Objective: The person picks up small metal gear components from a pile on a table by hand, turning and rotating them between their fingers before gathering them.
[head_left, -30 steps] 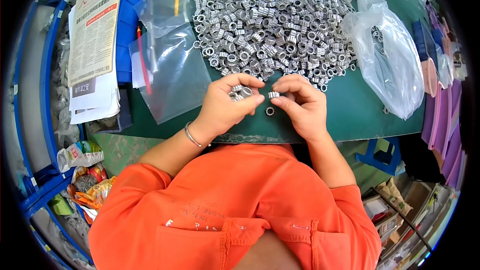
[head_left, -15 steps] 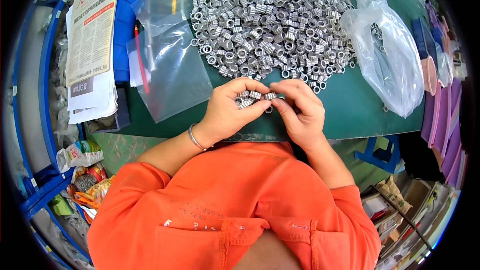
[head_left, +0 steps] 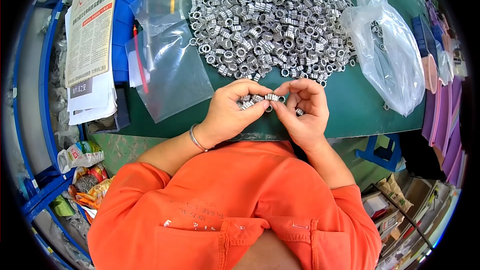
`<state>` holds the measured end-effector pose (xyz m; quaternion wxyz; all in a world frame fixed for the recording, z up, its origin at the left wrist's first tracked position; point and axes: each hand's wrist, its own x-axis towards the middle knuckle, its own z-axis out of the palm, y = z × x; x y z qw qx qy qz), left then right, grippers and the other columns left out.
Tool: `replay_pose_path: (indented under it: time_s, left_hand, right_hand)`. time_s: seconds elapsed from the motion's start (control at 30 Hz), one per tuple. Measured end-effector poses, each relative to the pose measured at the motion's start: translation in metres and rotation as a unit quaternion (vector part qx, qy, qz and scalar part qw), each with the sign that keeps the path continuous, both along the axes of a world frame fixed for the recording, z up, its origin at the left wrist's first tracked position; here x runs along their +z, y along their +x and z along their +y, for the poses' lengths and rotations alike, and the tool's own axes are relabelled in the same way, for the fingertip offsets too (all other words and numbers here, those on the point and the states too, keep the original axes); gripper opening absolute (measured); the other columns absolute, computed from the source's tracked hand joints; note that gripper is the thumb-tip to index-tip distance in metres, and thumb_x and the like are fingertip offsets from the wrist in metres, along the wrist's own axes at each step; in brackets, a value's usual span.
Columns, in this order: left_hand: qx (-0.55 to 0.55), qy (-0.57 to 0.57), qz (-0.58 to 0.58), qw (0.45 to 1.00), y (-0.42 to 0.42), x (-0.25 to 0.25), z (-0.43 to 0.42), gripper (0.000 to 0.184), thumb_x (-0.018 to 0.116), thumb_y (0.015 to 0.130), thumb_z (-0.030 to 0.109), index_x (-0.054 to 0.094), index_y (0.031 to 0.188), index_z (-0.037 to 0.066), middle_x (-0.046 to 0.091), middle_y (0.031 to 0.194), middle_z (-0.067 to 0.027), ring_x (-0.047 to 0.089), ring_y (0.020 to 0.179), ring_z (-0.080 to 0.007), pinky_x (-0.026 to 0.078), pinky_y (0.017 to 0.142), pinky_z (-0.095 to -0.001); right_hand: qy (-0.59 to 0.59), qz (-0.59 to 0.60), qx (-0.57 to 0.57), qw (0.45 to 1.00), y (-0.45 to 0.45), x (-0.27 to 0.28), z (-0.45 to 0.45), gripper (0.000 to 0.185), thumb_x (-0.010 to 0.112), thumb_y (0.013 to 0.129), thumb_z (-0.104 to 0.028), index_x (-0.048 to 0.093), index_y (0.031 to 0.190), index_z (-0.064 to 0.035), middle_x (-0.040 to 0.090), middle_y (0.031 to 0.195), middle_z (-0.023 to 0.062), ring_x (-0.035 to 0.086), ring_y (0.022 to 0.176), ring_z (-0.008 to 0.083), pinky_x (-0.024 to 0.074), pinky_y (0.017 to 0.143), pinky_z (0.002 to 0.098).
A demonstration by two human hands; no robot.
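Currently | left hand [head_left: 226,109]: curled around metal rings [head_left: 246,102] | right hand [head_left: 309,116]: half-curled, pinching ridged ring [head_left: 273,97]

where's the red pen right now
In the head view, the red pen is on the left, just right of the blue bin, at the left edge of the clear plastic bag.

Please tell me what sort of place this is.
Probably a small workshop for sorting or checking parts: a large heap of toothed metal rings covers much of the green tabletop, with a clear plastic bag beside it.
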<state>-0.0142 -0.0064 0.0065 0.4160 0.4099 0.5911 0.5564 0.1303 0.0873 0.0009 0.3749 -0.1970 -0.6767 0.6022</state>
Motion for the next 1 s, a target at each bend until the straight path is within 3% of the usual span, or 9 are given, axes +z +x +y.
replay_pose_path:
  time_s: [0.2,0.27,0.33,0.4,0.53,0.77,0.87,0.93,1.0]
  left_hand:
    - [0.057,-0.023,-0.032,0.998,0.002,0.009,0.001,0.013,0.068,0.075,0.001,0.065,0.087,0.001,0.063,0.087,-0.0071,0.06,0.077,-0.0142,0.048,0.069,-0.0255]
    - [0.152,0.175,0.085,0.969,0.002,0.006,0.005,0.014,0.069,0.071,-0.002,0.063,0.084,0.002,0.062,0.085,-0.009,0.06,0.074,-0.0174,0.048,0.066,-0.0265]
    - [0.087,0.282,0.259,0.92,-0.003,0.024,0.018,0.02,0.068,0.07,-0.006,0.059,0.086,0.002,0.059,0.086,-0.0101,0.059,0.073,-0.019,0.05,0.061,-0.0269]
    - [0.043,0.299,0.289,0.908,0.007,0.029,0.027,0.021,0.073,0.068,-0.002,0.061,0.084,0.003,0.059,0.084,-0.0096,0.06,0.074,-0.022,0.051,0.066,-0.0306]
    - [0.019,0.324,0.365,0.873,0.02,0.017,0.048,0.021,0.077,0.063,0.02,0.062,0.075,0.009,0.058,0.082,-0.0034,0.056,0.075,-0.0224,0.045,0.07,-0.0346]
    - [0.026,0.293,0.372,0.88,0.025,0.031,0.057,0.02,0.07,0.074,0.024,0.063,0.086,0.008,0.059,0.09,-0.0054,0.054,0.083,-0.0249,0.039,0.081,-0.0374]
    - [0.061,0.329,0.332,0.882,0.019,0.026,0.056,0.017,0.067,0.077,0.015,0.063,0.09,0.007,0.06,0.091,-0.0077,0.055,0.083,-0.0247,0.042,0.078,-0.0368]
    - [0.057,0.321,0.314,0.892,0.009,0.028,0.052,0.012,0.063,0.079,0.004,0.062,0.091,0.002,0.061,0.088,-0.011,0.057,0.079,-0.0245,0.045,0.072,-0.0323]
    - [0.07,0.27,0.281,0.918,0.002,0.024,0.042,0.009,0.057,0.084,0.0,0.06,0.091,-0.003,0.06,0.093,-0.0129,0.057,0.084,-0.022,0.045,0.075,-0.0296]
  right_hand:
    - [-0.172,0.017,0.004,0.985,-0.002,0.007,0.002,0.037,0.063,0.075,0.012,0.05,0.107,0.0021,0.06,0.092,0.0079,0.044,0.059,-0.0001,0.0355,0.049,0.015]
    - [-0.591,0.103,0.12,0.791,-0.004,0.011,0.006,0.019,0.056,0.083,0.0,0.056,0.102,0.0024,0.058,0.083,0.0046,0.046,0.061,0.0049,0.0356,0.047,0.0198]
    - [-0.625,0.101,0.188,0.751,-0.015,0.007,0.0,0.019,0.051,0.086,-0.008,0.055,0.103,0.0004,0.055,0.081,0.0033,0.049,0.067,0.0089,0.0396,0.052,0.0223]
    - [-0.675,0.106,0.082,0.725,-0.025,0.019,-0.009,0.025,0.043,0.091,-0.019,0.052,0.107,-0.0027,0.054,0.095,0.0054,0.053,0.086,0.0141,0.0464,0.072,0.03]
    - [-0.679,0.197,0.093,0.701,-0.022,0.004,0.0,0.028,0.04,0.092,-0.024,0.051,0.109,-0.0047,0.053,0.102,0.006,0.051,0.095,0.0165,0.044,0.082,0.0329]
    - [-0.675,0.295,0.101,0.668,-0.017,0.004,0.001,0.036,0.033,0.093,-0.034,0.051,0.11,-0.0082,0.051,0.114,0.007,0.049,0.108,0.0201,0.0413,0.093,0.0355]
    - [-0.707,0.226,-0.095,0.663,-0.012,0.029,0.016,0.019,0.048,0.088,-0.019,0.055,0.097,-0.0035,0.058,0.093,0.0107,0.057,0.076,0.0187,0.0453,0.048,0.0236]
    - [-0.672,0.339,0.021,0.658,0.016,0.025,0.049,0.019,0.053,0.084,-0.024,0.052,0.096,-0.0083,0.056,0.092,0.0128,0.056,0.071,0.0189,0.0411,0.04,0.0237]
    - [-0.566,0.302,-0.096,0.761,0.042,0.046,0.097,0.017,0.05,0.084,-0.019,0.053,0.095,-0.0072,0.057,0.09,0.012,0.056,0.066,0.0181,0.0401,0.038,0.0232]
